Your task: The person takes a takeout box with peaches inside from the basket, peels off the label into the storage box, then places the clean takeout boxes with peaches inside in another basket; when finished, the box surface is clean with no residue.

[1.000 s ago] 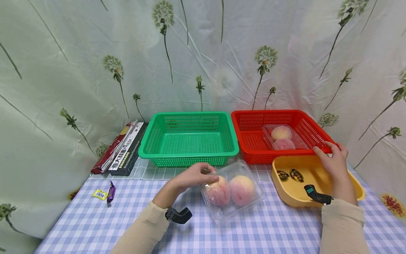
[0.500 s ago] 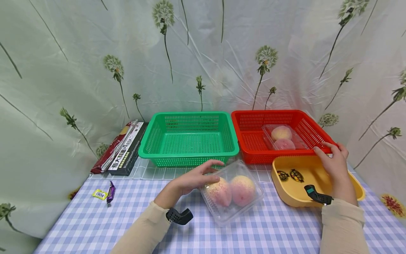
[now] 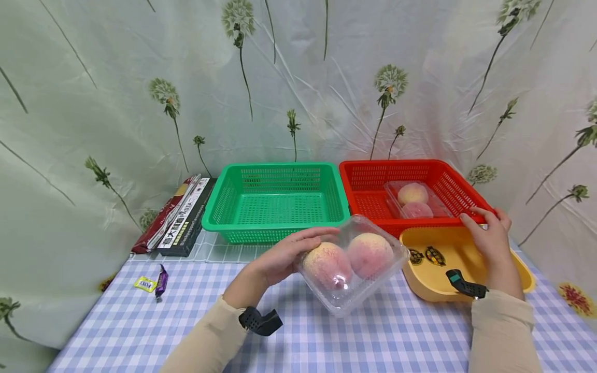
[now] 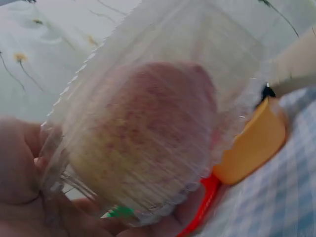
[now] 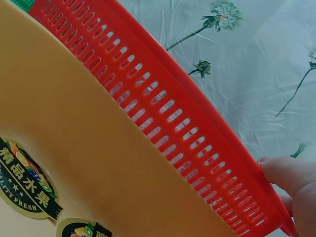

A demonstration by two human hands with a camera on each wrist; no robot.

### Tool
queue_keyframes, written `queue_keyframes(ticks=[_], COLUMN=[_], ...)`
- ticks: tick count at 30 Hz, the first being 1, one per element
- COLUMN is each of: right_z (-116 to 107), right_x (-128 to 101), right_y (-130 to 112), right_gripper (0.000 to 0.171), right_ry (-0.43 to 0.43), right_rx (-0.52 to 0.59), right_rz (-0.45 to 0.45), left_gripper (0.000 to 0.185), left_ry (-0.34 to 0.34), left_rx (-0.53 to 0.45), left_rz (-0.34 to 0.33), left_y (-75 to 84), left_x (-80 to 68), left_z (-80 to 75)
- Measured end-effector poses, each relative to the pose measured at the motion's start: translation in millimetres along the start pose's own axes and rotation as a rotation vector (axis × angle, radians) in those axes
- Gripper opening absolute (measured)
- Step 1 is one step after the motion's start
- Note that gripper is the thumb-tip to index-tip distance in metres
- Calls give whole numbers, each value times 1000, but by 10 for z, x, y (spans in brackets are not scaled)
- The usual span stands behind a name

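My left hand [image 3: 284, 259] grips the left side of a clear plastic clamshell box [image 3: 347, 300] with two pink-and-yellow peaches [image 3: 370, 255] inside. The box is raised and tilted above the checked cloth, in front of the green basket [image 3: 275, 228]. Up close in the left wrist view, one peach [image 4: 143, 133] shows through the plastic, with fingers reaching behind and below it. My right hand [image 3: 492, 238] holds the front right corner of the red basket [image 3: 378, 223]. In the right wrist view its thumb [image 5: 284, 170] presses against the red rim.
Inside the red basket lies another clear box [image 3: 415, 202] of two peaches. A yellow tray [image 3: 448, 292] with two fruit labels sits in front of it, under my right forearm. A pasta box [image 3: 188, 223], dark red packs [image 3: 163, 215] and two wrapped candies [image 3: 160, 282] are at the left.
The peach box has risen off the cloth and tilted, moving slightly right. My left fingers, first at its upper left edge, have spread and taken hold of it. My right hand stays at the red basket.
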State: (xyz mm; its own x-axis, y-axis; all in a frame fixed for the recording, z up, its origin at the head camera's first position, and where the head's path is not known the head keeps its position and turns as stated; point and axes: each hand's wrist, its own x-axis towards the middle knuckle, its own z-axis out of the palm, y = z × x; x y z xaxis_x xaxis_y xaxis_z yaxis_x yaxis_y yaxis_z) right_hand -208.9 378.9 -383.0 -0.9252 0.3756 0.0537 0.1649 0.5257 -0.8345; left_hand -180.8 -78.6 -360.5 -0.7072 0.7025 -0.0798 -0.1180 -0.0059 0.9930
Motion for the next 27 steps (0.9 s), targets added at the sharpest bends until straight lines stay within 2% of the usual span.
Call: queue_keyframes(ticks=[6, 12, 18, 22, 27], right_z=[10, 12, 6, 5, 7], right_x=[-12, -11, 8, 23, 22], right_y=[1, -9, -10, -3, -4], right_gripper=[72, 72, 72, 72, 72], right_ry=[4, -3, -4, -4, -6], right_rx=[-7, -9, -2, 2, 3], right_rz=[17, 12, 21, 21, 25], left_gripper=[45, 44, 40, 37, 34], left_ry=[71, 179, 292, 414, 561], left_rx=[-135, -187, -221, -235, -205], left_rz=[43, 62, 96, 111, 117], left_y=[147, 328, 487, 548, 588], left_x=[9, 125, 388, 619, 902], left_z=[79, 131, 188, 244, 328])
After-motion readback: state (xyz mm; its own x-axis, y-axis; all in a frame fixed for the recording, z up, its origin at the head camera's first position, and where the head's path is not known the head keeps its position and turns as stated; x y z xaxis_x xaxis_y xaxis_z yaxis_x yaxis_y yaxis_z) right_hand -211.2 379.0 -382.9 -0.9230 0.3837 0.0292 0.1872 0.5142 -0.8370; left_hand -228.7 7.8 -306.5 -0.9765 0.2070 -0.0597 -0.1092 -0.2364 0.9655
